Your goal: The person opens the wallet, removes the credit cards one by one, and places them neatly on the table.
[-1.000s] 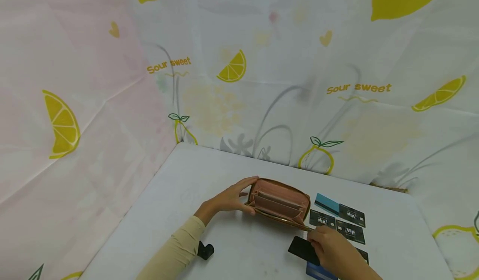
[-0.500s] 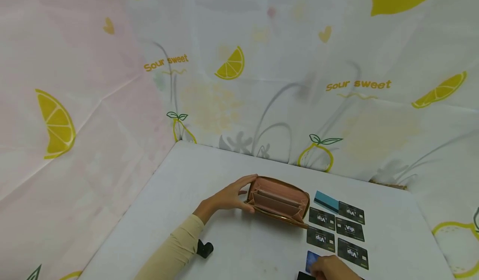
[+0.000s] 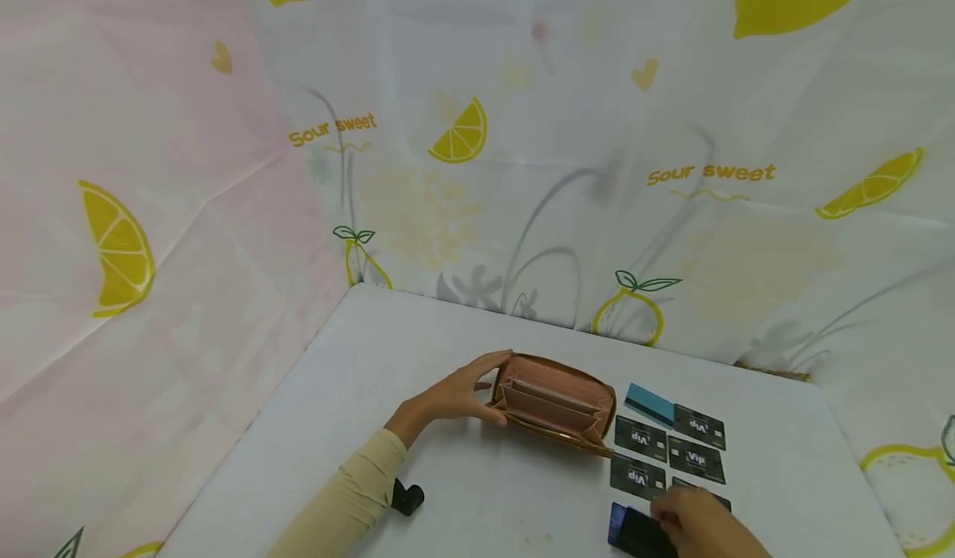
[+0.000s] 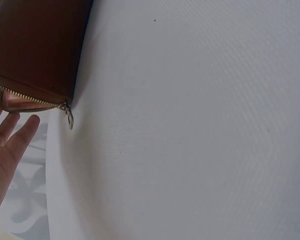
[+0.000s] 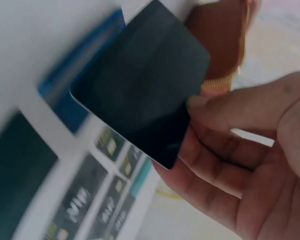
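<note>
My left hand [image 3: 448, 394] grips the left end of a brown zip-around wallet [image 3: 563, 380], thumb on the near edge and fingers at the far edge. The wallet gapes unzipped, baring pink inner pockets. Its brown outside and zip pull [image 4: 70, 118] appear in the left wrist view. My right hand [image 3: 705, 526] pinches a plain dark card [image 5: 145, 82] between thumb and fingers, tilted above the table. Partly behind that card is a blue card [image 3: 616, 525]. Several black Vip cards [image 3: 638, 477] lie in rows right of the wallet; the right hand partly hides one.
A blue-teal card [image 3: 649, 403] lies at the far end of the card rows. By the left sleeve is a small black object [image 3: 407, 498]. The white table [image 3: 418, 326] meets a lemon-print cloth [image 3: 537, 210] at its back and left.
My right hand has carried the dark card from the wallet's near right corner towards the table's front, then slightly back up and right over the blue card. The left hand and wallet have stayed put.
</note>
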`<state>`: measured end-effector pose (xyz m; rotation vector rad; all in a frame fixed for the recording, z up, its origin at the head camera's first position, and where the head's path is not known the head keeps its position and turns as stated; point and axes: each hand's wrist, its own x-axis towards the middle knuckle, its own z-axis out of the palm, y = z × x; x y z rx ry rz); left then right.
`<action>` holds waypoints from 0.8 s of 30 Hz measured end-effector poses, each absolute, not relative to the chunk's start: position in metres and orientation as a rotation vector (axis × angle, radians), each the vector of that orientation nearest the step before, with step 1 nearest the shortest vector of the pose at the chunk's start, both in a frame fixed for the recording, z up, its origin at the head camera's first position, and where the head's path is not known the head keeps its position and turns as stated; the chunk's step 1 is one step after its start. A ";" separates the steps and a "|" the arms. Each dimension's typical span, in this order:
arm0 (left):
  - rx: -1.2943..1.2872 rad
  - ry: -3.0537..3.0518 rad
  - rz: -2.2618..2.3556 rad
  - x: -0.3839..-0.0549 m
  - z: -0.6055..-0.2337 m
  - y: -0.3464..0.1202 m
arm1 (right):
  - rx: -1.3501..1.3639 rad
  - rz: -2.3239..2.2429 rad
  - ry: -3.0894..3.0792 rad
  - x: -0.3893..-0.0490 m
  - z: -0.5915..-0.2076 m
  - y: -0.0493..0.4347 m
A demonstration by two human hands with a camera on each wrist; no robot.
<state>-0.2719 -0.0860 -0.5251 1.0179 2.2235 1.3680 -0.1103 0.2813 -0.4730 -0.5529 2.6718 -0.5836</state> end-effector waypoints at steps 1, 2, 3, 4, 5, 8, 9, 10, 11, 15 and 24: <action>1.010 2.224 1.371 -0.272 -0.525 -0.086 | -0.532 -0.541 2.743 -0.116 -0.468 0.285; 1.001 2.226 1.371 -0.271 -0.525 -0.087 | -0.506 -0.496 2.809 -0.123 -0.462 0.288; 0.994 2.225 1.374 -0.271 -0.524 -0.087 | -0.493 -0.461 2.867 -0.130 -0.458 0.291; 0.989 2.224 1.376 -0.271 -0.524 -0.088 | -0.506 -0.416 2.930 -0.138 -0.454 0.294; 0.988 2.223 1.377 -0.271 -0.524 -0.088 | -0.549 -0.379 2.980 -0.148 -0.452 0.298; 0.996 2.220 1.384 -0.271 -0.524 -0.089 | -0.630 -0.298 3.078 -0.180 -0.448 0.309; 0.999 2.217 1.388 -0.271 -0.525 -0.089 | -0.650 -0.277 3.104 -0.191 -0.448 0.312; 1.002 2.215 1.391 -0.271 -0.525 -0.089 | -0.657 -0.266 3.123 -0.201 -0.449 0.315; 1.004 2.213 1.397 -0.271 -0.526 -0.089 | -0.671 -0.252 3.136 -0.212 -0.451 0.318; 1.002 2.200 1.412 -0.270 -0.527 -0.086 | -0.660 -0.194 3.167 -0.242 -0.458 0.330; 1.003 2.218 1.387 -0.269 -0.526 -0.084 | -0.638 -0.218 3.132 -0.275 -0.469 0.343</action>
